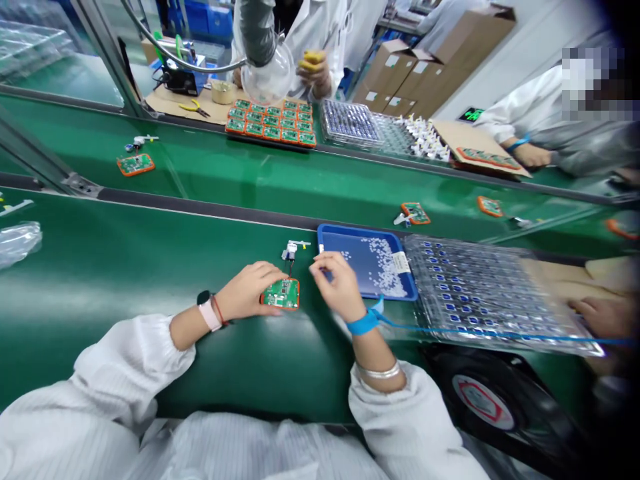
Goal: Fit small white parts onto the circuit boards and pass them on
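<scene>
My left hand [247,291] rests its fingertips on the left edge of a green circuit board in an orange frame [281,294], which lies flat on the green conveyor belt [150,267]. Thin wires run from the board up to a small white connector part [293,250]. My right hand [337,285] hangs just right of the board, its fingertips pinched together over the corner of a blue tray [367,263] of small white parts. Anything between those fingertips is too small to see. A blue strap [363,323] circles my right wrist.
A clear blister tray of small blue parts [480,293] lies right of the blue tray, with a co-worker's hand [605,317] at its far edge. A round fan [483,400] sits at lower right. Across a dark rail, a second belt carries more orange-framed boards.
</scene>
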`<state>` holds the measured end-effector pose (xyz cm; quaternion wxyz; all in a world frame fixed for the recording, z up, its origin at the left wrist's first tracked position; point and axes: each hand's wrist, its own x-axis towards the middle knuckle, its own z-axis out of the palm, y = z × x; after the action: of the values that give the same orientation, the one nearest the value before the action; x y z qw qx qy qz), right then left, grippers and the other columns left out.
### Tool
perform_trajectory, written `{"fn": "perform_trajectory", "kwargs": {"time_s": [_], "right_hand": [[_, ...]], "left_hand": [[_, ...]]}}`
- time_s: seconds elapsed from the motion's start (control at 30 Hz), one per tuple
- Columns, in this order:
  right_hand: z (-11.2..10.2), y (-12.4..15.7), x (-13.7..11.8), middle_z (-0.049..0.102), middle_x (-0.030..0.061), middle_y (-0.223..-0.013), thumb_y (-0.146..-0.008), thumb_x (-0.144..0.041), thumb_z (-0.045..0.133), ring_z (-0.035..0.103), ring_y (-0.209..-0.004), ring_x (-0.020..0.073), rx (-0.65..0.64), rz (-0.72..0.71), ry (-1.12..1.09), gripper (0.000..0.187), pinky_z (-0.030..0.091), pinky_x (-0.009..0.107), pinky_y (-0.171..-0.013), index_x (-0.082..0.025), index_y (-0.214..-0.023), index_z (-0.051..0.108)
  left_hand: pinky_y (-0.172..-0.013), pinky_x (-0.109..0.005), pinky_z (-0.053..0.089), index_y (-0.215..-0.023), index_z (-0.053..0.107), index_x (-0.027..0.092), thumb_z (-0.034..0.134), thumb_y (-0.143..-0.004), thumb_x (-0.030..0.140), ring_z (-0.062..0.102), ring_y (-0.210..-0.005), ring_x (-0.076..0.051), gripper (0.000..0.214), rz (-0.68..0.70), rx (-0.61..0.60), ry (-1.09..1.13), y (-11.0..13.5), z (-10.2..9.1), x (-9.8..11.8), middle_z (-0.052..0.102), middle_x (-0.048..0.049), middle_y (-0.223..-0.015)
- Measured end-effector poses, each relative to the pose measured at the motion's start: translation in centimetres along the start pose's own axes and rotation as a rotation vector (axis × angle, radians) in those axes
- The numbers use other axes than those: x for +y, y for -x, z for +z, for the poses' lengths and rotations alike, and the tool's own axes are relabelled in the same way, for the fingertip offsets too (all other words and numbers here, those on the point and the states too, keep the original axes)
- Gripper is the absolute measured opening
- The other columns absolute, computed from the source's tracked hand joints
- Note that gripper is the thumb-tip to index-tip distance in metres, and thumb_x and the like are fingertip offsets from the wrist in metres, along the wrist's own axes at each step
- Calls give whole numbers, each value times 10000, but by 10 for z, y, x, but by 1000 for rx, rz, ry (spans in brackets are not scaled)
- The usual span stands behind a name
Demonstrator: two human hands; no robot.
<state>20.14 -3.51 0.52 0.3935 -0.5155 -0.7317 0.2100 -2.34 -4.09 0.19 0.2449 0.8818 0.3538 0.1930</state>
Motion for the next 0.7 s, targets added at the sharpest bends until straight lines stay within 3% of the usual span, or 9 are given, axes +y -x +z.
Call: {"fn": "perform_trajectory", "kwargs": {"time_s": [0.1, 0.2, 0.27, 0.37, 0.43, 0.57, 0.63, 0.7], "right_hand": [[-32, -10, 45, 576, 81, -856, -778, -252, 514, 539, -859, 205, 158, 112, 134, 111, 457, 353, -735, -193, -694, 558], [-53, -12, 87, 575, 68, -747, -728, -238, 526, 525, -805, 218, 150, 217, 249, 104, 452, 390, -746, -198, -633, 529], [-56, -12, 100, 582, 67, -743, -720, -230, 524, 526, -804, 221, 117, 210, 265, 84, 447, 408, -774, -197, -644, 538], [-51, -13, 101, 592, 78, -821, -724, -187, 496, 532, -859, 223, 91, 124, 257, 85, 436, 417, -826, -190, -732, 580], [-46, -13, 98, 584, 84, -873, -709, -139, 475, 530, -908, 226, 86, 79, 269, 153, 424, 420, -863, -187, -778, 602], [-44, -11, 98, 568, 99, -905, -669, -86, 446, 519, -934, 242, 104, 81, 318, 234, 414, 438, -879, -176, -793, 623], [-45, -9, 99, 569, 106, -900, -666, -79, 439, 519, -925, 247, 111, 86, 340, 244, 417, 442, -873, -165, -796, 628], [-45, -8, 99, 571, 106, -907, -673, -77, 438, 521, -928, 245, 115, 76, 354, 257, 420, 437, -873, -159, -819, 633]], "left_hand": [[-922, -418, 402, -1266, 463, 210, 634, -755, 456, 493, -1106, -283, 592, 53, -67, -79, 7, 0, 5, 556, -119, -1170], [-840, -389, 448, -1238, 455, 202, 671, -711, 387, 554, -986, -261, 599, -7, -81, -11, -1, -6, 7, 590, -108, -1086], [-832, -382, 460, -1217, 433, 213, 716, -650, 379, 582, -949, -242, 655, -82, -45, 150, -17, -15, 2, 610, -83, -1054], [-827, -368, 477, -1170, 410, 204, 713, -653, 401, 616, -917, -207, 631, -206, 119, 457, -56, -36, -19, 630, -62, -1001], [-804, -358, 489, -1144, 403, 184, 676, -689, 412, 627, -904, -198, 578, -243, 320, 565, -86, -50, -36, 626, -66, -973], [-842, -343, 476, -1166, 389, 187, 685, -689, 391, 600, -991, -205, 597, -255, 662, 335, -131, -65, -72, 592, -74, -1054], [-877, -356, 455, -1165, 404, 178, 711, -661, 388, 575, -1032, -230, 627, -270, 676, 130, -137, -66, -90, 589, -84, -1080], [-898, -383, 435, -1159, 430, 170, 730, -630, 392, 560, -1039, -264, 648, -313, 579, -54, -133, -65, -109, 593, -95, -1090]]}}
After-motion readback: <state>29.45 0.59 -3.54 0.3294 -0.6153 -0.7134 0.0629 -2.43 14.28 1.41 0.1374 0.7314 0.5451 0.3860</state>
